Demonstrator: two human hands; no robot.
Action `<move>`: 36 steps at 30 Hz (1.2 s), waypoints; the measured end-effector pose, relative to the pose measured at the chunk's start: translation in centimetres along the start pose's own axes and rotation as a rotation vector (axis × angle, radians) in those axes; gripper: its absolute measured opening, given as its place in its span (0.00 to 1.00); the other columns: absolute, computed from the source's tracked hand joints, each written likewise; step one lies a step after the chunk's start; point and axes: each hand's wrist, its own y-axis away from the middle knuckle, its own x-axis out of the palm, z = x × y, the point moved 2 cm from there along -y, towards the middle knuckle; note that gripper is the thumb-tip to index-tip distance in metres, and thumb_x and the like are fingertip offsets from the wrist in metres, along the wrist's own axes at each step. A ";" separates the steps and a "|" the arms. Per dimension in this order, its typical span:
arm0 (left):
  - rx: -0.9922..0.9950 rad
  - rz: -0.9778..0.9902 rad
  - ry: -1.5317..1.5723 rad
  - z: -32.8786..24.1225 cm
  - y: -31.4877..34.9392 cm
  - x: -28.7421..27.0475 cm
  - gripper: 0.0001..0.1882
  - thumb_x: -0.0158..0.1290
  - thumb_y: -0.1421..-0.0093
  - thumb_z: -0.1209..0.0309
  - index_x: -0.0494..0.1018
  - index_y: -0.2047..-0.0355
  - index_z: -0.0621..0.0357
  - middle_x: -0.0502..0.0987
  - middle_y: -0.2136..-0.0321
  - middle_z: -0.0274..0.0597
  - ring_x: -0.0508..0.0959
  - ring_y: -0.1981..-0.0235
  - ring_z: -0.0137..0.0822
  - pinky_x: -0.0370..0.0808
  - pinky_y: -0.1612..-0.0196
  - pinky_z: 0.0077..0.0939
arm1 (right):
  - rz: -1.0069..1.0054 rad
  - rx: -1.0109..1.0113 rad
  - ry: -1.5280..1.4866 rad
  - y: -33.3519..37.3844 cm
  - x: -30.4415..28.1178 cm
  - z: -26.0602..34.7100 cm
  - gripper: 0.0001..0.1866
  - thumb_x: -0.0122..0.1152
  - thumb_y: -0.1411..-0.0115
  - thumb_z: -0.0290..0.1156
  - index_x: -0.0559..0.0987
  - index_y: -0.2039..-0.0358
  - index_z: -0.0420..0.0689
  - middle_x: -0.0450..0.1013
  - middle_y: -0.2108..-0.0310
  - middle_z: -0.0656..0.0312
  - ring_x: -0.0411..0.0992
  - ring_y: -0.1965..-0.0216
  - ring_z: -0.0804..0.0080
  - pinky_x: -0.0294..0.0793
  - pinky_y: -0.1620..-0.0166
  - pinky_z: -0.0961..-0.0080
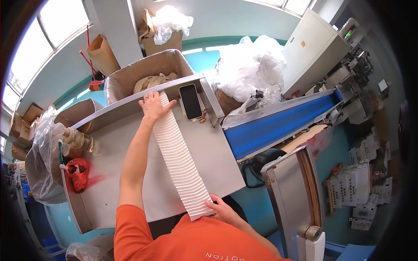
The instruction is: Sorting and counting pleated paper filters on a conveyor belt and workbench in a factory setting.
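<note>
Surface: the pale grey metal surface (pixel 130 174) with raised rims fills the middle of the view, tilted across it.
Conveyor: a long blue conveyor belt (pixel 278 124) runs off to the right, butting up just beside the surface's far right corner.
Box: an open brown cardboard box (pixel 143 69) sits beyond the far rim, crumpled brown paper inside.
Stack: here's the main thing — a long white row of nested ribbed paper pieces (pixel 178 158) lying flat on the surface, stretching from the far rim down to the near edge.
Left hand: the left hand (pixel 153 106) is out at full reach on the far end of the row, palm down, fingers (pixel 146 99) spread apart and pressing on the top of it.
Right hand: the right hand (pixel 223 209) is tucked at the near end, fingers curled together against the row's last pieces — thumb on top.
Bag: a small red plastic bag (pixel 78 172) lies near the left rim, well apart from the row.
Phone: a black smartphone (pixel 190 101) lies face up, just right of the left hand.
</note>
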 end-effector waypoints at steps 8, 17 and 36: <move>-0.008 -0.074 0.077 3.5 3.8 -0.4 0.29 0.57 0.52 0.48 0.67 0.66 0.64 0.76 0.65 0.59 0.75 0.60 0.55 0.65 0.52 0.45 | 0.109 0.054 0.115 -0.4 -1.4 2.7 0.33 0.60 0.40 0.39 0.59 0.43 0.33 0.66 0.50 0.52 0.68 0.49 0.65 0.72 0.49 0.68; -0.989 -0.076 -0.087 11.0 25.7 -7.1 0.37 0.53 0.49 0.43 0.64 0.57 0.68 0.75 0.60 0.62 0.75 0.55 0.57 0.66 0.51 0.51 | 0.025 -0.387 1.423 -3.5 -5.6 12.9 0.40 0.60 0.49 0.60 0.70 0.48 0.36 0.72 0.54 0.46 0.73 0.56 0.58 0.73 0.54 0.69; -1.048 -0.347 1.068 22.1 40.7 -5.9 0.34 0.43 0.38 0.42 0.70 0.50 0.63 0.75 0.57 0.41 0.71 0.54 0.32 0.63 0.47 0.26 | -0.036 -0.290 0.377 -7.8 -5.6 15.0 0.18 0.49 0.35 0.43 0.73 0.52 0.44 0.72 0.62 0.67 0.67 0.62 0.79 0.67 0.59 0.78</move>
